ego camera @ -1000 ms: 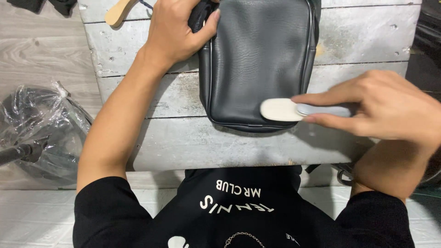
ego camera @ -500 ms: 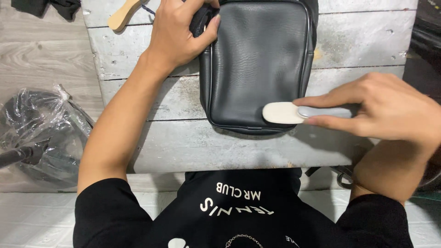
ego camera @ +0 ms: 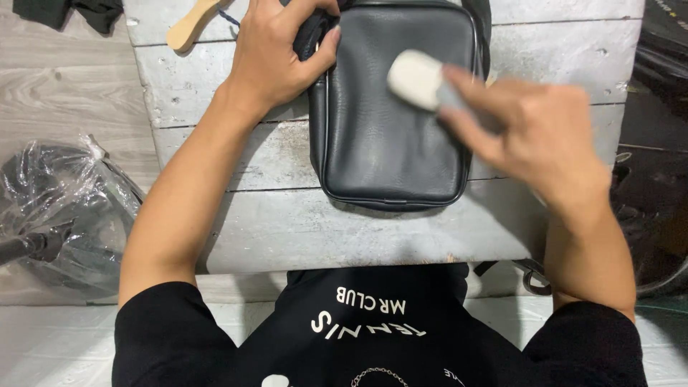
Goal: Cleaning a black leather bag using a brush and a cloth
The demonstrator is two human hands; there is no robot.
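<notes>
Two hands at work on one dark grey rectangular leather shoulder bag (ego camera: 390, 107), which lies flat on the whitewashed plank surface (ego camera: 215, 72), centre to far. Left hand (ego camera: 276, 54) pins the bag's far left corner, fingers curled closed around the edge and strap end. Right hand (ego camera: 530, 129), blurred, holds a small white oval pad on a grey handle (ego camera: 417, 77), fingers closed around the handle, pad pressed on the bag's far right panel. Wiping looks part done: the pad sits at the far end, and the near half shows no visible residue; can't tell how much is covered. Bag closed, contents hidden. Clear plastic bag (ego camera: 64, 208) on the floor at left wraps something dark. Wooden brush handle (ego camera: 192, 23) lies far left.
</notes>
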